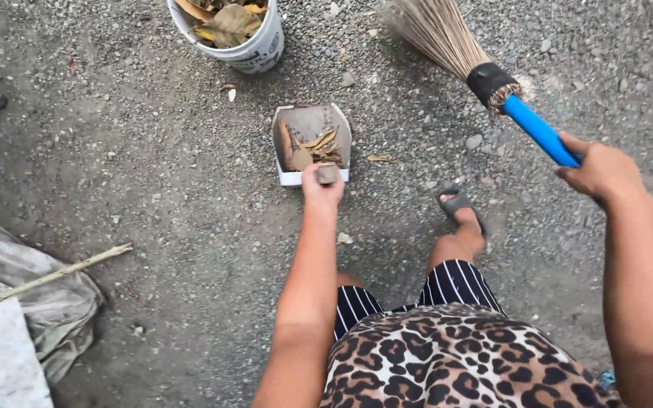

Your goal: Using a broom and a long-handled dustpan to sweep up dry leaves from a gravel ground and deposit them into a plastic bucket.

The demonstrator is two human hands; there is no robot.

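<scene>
Gravelly ground (pixel 153 189), white bucket (pixel 255 45) of dry leaves at top. Left hand (pixel 321 187), grip closed on the handle of a white dustpan (pixel 311 125) holding leaves, resting flat ahead of the feet. Right hand (pixel 602 172), grip wrapped around the blue broom handle (pixel 538 130), bristles angled off to the upper right of the dustpan.

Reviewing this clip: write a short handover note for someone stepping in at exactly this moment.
Left hand: gripping the dustpan by its handle, pan resting on the gravel.
Right hand: holding the broom by its blue handle, bristles lifted up and to the right of the pan.
Done: dry leaves lie in the pan; the white bucket ahead already holds leaves.
Left: one leaf lies just right of the pan; pan not yet emptied.
</scene>
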